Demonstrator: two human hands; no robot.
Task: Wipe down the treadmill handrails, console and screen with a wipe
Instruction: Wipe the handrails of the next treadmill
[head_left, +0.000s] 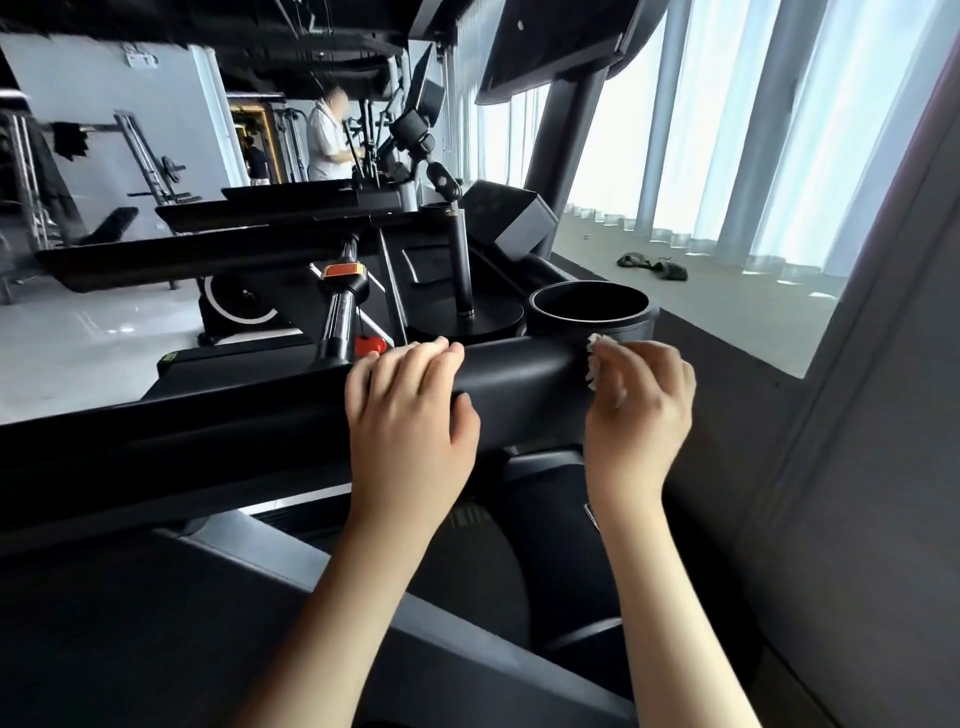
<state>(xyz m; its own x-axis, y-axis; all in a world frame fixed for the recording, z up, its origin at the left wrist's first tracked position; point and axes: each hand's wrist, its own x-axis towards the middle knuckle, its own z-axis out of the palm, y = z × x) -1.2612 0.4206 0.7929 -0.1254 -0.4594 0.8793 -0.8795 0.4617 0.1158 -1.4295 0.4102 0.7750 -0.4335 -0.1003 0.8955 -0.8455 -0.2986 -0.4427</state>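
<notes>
While the red safety clip (370, 344) hangs just beyond it on the far side, your left hand (410, 415) grips the black handrail (519, 379), its fingers curled over the top and the thumb set against the near face. To the right, the bare stretch of bar between your hands looks smooth and hard, so a damp sheet should glide along it with little drag. Behind that stretch stands the round cup holder (644, 319), its wall touching the rail. Just below its rim, the white wipe (594, 364) is bunched and pressed to the bar where the bar bends down. Your right hand (641, 410) holds it with fingers closed around the wad, so only a crumpled edge shows past them. Treat it as light, soft and limp: it has no stiffness of its own, so it likely cleans only where your fingers back it. Spread flatter under the pads, it would probably cover more of the curve, while a loose pinch could let it slip on the slick finish. Higher up and to the right, the dark screen (545, 47) tilts above the console; I judge both not yet reached.
</notes>
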